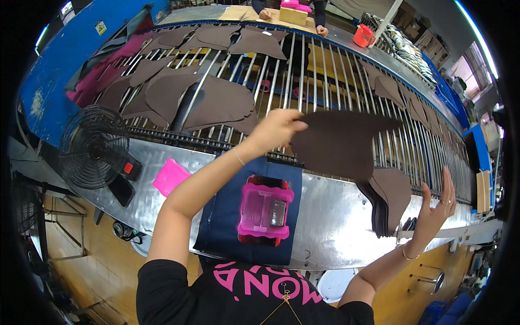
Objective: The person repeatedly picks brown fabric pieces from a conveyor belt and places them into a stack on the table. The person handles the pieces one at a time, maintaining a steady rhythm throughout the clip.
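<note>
My left hand [279, 130] reaches forward over the roller conveyor and pinches the left edge of a dark brown cut sheet piece [344, 143]. The piece hangs above the rollers, its narrower end pointing right. My right hand [436, 211] is off to the right with its fingers spread and nothing in it. Between that hand and the held piece, a stack of similar brown pieces [394, 195] lies at the conveyor's near edge, partly over the metal table [336, 227]. The held piece hides part of the rollers behind it.
More brown pieces [219, 103] lie on the rollers at left and right [417, 108]. A pink block-shaped holder [265, 211] sits on dark blue cloth; a pink tray-like piece [170, 177], phone [120, 189] and fan [95, 146] are leftward. Across stands a co-worker, hand [322, 31] near a red bucket [364, 36].
</note>
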The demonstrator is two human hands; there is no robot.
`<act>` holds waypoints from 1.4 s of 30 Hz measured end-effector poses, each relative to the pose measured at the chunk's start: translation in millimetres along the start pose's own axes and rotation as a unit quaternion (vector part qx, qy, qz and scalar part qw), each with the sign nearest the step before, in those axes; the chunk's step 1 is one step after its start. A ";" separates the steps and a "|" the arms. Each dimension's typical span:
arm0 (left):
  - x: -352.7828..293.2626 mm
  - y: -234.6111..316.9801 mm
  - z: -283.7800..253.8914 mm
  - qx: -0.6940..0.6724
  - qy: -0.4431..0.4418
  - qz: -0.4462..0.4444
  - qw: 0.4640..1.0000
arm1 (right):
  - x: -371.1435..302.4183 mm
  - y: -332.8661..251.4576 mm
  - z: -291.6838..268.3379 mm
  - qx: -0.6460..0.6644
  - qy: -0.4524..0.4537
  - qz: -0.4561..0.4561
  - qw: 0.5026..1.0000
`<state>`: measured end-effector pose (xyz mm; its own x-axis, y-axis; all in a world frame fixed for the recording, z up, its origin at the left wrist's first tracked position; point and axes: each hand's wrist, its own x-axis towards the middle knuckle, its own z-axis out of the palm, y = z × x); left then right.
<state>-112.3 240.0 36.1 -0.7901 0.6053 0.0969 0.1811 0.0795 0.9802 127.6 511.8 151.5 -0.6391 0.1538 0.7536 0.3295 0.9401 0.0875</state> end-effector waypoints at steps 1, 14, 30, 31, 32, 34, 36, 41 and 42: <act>7.1 -30.5 -16.8 -0.088 0.026 -0.014 0.996 | -9.3 20.9 15.0 0.032 0.009 0.034 0.999; 30.3 -232.0 -175.6 -0.309 0.392 -0.149 0.854 | -213.1 212.2 175.0 -0.123 -0.278 0.389 0.870; -49.7 -98.3 -129.7 -0.125 0.262 -0.106 0.951 | -184.5 185.3 144.9 -0.144 -0.141 0.332 0.921; -53.3 -94.8 -128.5 -0.129 0.258 -0.102 0.952 | -184.0 184.0 141.3 -0.147 -0.157 0.337 0.917; -54.8 -92.1 -126.7 -0.134 0.255 -0.098 0.953 | -183.4 183.2 136.5 -0.149 -0.172 0.340 0.912; -56.6 -86.2 -123.4 -0.132 0.245 -0.097 0.956 | -191.2 188.9 133.9 -0.155 -0.176 0.317 0.919; -60.5 -79.1 -120.0 -0.118 0.241 -0.097 0.959 | -191.3 184.0 130.1 -0.162 -0.172 0.321 0.917; -64.2 -58.5 -103.8 -0.079 0.216 -0.069 0.971 | -164.5 154.2 105.4 -0.210 -0.070 0.273 0.936; -63.0 -48.6 -95.2 -0.084 0.196 -0.057 0.975 | -156.4 153.2 95.3 -0.204 -0.127 0.297 0.924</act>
<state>-127.1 122.7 -1.2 -0.9688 0.2475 0.0117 0.0064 -0.0223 0.9997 211.8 660.8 -15.1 -0.3857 0.7213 0.5753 0.8765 0.4812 -0.0156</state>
